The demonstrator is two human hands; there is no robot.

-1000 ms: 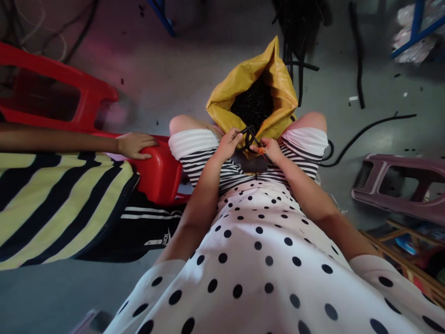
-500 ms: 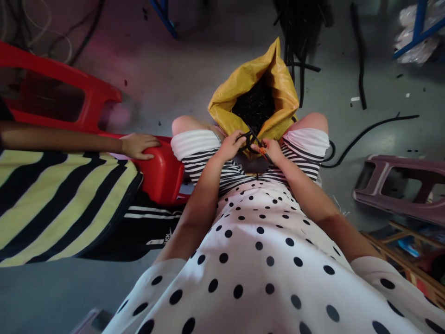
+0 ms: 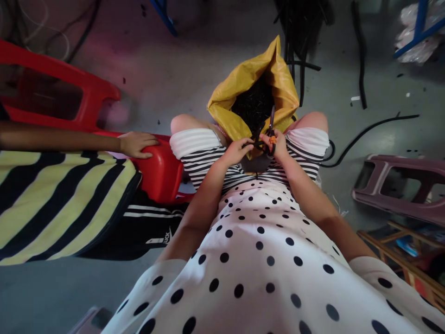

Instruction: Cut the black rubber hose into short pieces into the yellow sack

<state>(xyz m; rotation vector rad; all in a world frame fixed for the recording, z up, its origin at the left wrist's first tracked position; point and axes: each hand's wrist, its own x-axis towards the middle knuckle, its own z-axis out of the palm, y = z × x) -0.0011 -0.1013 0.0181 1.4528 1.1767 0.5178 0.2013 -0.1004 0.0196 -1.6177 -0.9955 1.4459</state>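
Since the earlier frame I see the scissors [image 3: 270, 132] swing up: they lay slanted across the lap, and now the blades stand nearly upright, tips over the mouth of the sack. My left hand [image 3: 237, 151] has slid a little lower and closer to the right one.

Nearest, my right hand [image 3: 278, 144] is closed around the scissors' handles, an orange spot showing at the pivot just above its fingers. I judge the blades are raised so the cut falls over the opening. My left hand, just beside it and almost touching, pinches a short black piece [image 3: 256, 141] toward the blades; its fingers are curled narrow on that piece, though the piece is too small to make out clearly. Both hands rest between my knees on the striped shorts.

Just beyond the hands stands the yellow sack [image 3: 239, 88], wedged between the knees with its mouth open and full of black bits, probably kept there so offcuts drop straight in.

Well to the left of my left hand, another person's hand [image 3: 136, 144] lies flat on a red stool [image 3: 162, 174]. Far out past my right hand, a long black hose [image 3: 368, 130] curves along the floor, and a purple stool [image 3: 399, 204] lies tipped over.
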